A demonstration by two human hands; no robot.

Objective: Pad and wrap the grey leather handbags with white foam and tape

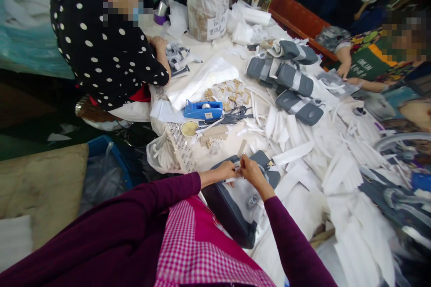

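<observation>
A dark grey handbag (pixel 225 210) lies in front of me at the table's near edge, with pale wrapping over part of it. My left hand (pixel 225 171) is closed over the bag's upper part, where a strip of white wrapping (pixel 239 174) shows. Right beside it, my right hand (pixel 252 172) pinches with thumb and fingers close together. The fingertips of both hands nearly meet. What they pinch is too small to make out. A small gold-coloured piece of hardware (pixel 270 163) shows on the bag to the right.
Beyond the bag are a blue tape dispenser (pixel 203 110), a round tin (pixel 190 128) and a pile of tags (pixel 232 93). White foam strips (pixel 336 161) cover the right side. Grey wrapped bags (pixel 296 78) are stacked farther back. Co-workers sit at left (pixel 101 49) and right (pixel 367 65).
</observation>
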